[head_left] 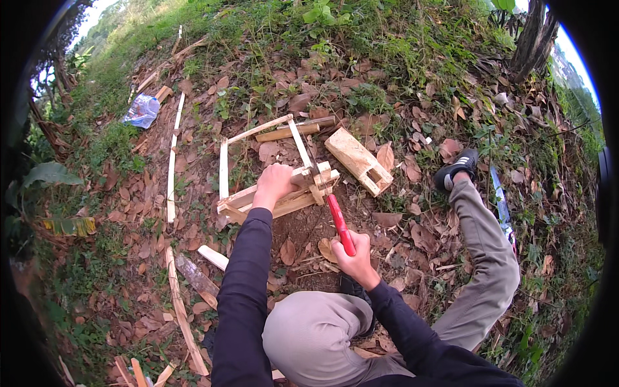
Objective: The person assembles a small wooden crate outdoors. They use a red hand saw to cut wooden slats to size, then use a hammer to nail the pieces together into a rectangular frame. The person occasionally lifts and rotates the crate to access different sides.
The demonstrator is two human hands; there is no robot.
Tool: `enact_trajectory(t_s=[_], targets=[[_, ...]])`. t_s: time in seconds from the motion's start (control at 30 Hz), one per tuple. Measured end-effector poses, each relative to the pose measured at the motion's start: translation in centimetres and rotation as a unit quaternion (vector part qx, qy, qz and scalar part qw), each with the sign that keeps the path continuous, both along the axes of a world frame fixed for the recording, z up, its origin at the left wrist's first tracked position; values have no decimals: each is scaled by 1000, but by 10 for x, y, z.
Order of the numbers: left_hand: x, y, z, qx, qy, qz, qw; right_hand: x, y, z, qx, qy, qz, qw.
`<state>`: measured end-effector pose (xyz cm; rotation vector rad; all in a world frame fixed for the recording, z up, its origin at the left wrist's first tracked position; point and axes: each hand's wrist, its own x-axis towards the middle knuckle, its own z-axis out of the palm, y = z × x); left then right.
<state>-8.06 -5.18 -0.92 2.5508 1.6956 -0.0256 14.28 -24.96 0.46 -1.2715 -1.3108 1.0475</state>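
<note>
A small frame of pale wooden strips [284, 209] stands on the leafy ground in front of me. My left hand [275, 183] is closed over its near top bar. My right hand [353, 253] grips a red-handled tool [340, 222] at the lower end of its handle. The tool's narrow dark metal end lies against the frame's right corner, where several wood pieces meet. Whether it is a blade or another kind of head is hard to make out. Right of the frame lies a thick wooden block [356, 157] with a rectangular hole near one end.
Behind the frame lie short wood pieces [287, 133]. Long thin strips [172, 161] run along the left, near a clear plastic bag [141, 111]. A long blue-silver flat thing [501, 201] lies beyond my outstretched right leg [480, 258]. A tree trunk [535, 40] rises at far right.
</note>
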Motion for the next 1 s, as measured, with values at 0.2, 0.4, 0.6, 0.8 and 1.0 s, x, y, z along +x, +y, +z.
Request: enact_trajectory(t_s=[0.2,0.4,0.6,0.8,1.0], targets=[[-3,-7,1,7,-13,-6,1000,-1,2,17,-50,-14,-11,999],[5,-25,-2,12,6,23,1000,-10,10,54,-64,-31,-32,997],[15,-43,-4,31,9,24,999,-5,39,78,-89,-34,-2,996],[15,-42,-7,46,15,43,998,7,42,79,-83,-45,14,995],[8,-26,6,7,6,71,997,30,-10,45,-12,-73,50,996]])
